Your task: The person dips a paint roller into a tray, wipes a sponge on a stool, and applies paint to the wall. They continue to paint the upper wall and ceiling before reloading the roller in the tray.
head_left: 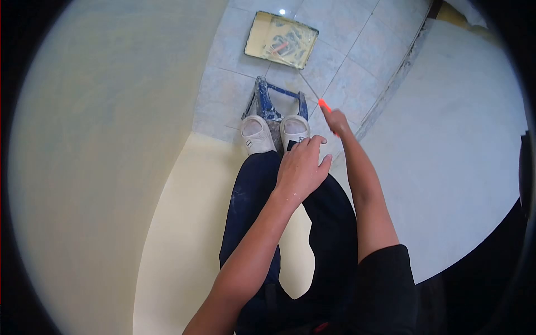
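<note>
My right hand (337,121) is wrapped round the orange handle (325,104) of what looks like a paint roller. Its thin metal rod (310,87) runs to the near right edge of a paint tray (250,47); the roller head cannot be made out. Cream paint covers much of the tray, with streaks and a small reddish strip in the middle. Held in front of my legs, my left hand (302,170) has its fingers loosely apart and nothing in it. White specks dot that wrist.
My feet in light slip-on shoes (258,139) stand on a paint-spattered blue step stool (266,103). Pale floor tiles (226,89) lie below. A cream wall (100,139) rises on the left, and a large pale panel or wall (446,145) is on the right.
</note>
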Demonstrator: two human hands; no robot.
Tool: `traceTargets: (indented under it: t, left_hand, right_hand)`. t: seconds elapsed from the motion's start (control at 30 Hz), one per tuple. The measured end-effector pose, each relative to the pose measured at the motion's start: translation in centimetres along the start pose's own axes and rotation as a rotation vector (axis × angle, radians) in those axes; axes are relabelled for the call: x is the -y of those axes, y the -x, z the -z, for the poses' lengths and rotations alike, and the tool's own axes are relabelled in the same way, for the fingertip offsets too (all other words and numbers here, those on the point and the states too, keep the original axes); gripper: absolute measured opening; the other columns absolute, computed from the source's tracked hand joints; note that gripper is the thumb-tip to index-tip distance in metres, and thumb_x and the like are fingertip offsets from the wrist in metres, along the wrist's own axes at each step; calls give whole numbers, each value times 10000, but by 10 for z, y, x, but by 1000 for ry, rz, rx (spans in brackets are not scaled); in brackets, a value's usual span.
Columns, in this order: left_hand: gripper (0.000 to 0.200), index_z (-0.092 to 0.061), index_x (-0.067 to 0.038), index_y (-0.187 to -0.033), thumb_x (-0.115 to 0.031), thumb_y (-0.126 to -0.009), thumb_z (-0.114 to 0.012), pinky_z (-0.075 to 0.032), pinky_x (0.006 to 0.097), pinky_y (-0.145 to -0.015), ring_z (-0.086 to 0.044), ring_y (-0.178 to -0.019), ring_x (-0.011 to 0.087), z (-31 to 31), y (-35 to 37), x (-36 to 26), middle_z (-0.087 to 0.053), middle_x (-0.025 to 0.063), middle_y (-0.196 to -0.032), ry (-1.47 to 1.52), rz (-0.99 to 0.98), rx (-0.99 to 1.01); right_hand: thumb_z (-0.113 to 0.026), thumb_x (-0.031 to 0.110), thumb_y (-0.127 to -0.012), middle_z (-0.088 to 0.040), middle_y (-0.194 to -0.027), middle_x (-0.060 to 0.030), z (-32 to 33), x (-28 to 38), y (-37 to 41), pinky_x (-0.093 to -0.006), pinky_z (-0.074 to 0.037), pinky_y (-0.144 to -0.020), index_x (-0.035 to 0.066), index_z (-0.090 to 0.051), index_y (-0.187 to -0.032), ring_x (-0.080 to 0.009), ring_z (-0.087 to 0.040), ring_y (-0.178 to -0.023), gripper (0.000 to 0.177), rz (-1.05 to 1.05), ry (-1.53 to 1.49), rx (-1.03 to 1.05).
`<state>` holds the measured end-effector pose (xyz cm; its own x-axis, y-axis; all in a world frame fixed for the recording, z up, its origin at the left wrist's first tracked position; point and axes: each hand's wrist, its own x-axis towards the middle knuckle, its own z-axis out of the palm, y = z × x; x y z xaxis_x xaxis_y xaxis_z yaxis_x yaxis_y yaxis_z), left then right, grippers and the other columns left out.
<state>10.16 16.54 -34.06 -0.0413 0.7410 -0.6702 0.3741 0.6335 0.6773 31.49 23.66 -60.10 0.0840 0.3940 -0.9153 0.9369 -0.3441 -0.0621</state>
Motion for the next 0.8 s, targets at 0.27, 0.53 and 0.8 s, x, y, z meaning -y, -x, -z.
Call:
traceTargets:
  t: [0.27, 0.53, 0.8]
  left_hand:
    - [333, -618, -22, -1198, -263, -972, -658, -546, 382, -748, -695, -802, 276, -37, 28, 30, -703, 144, -938, 308, 93, -68]
    - [572, -628, -21, -1202, -537, -1067, -419, -543, 375, -789, -691, -871, 222, -45, 84, 52, -718, 137, -993, 705, 277, -101]
    - [532, -575, -50, -1253, -529, -1071, -432, -563, 334, -827, -683, -887, 183, 94, 138, 18, -699, 97, -1055, 1229, 306, -249]
  right_hand:
    - [-527, 658, -964, -639, -641, -227, 36, -84, 183, -457, -524, -619, -40, -649, -734, -365, -685, -637, 745, 180, 108, -167]
    - [-598, 385, -1009, -688, -881, -239, 104, 46, 366, -474, -532, -658, -30, -552, -1176, -409, -683, -728, 450, 341, 67, 148]
    - [-594, 248, -1007, -615, -884, -55, 78, 159, 471, -280, -473, -443, 43, -389, -1515, -121, -568, -509, 585, 358, -532, 547]
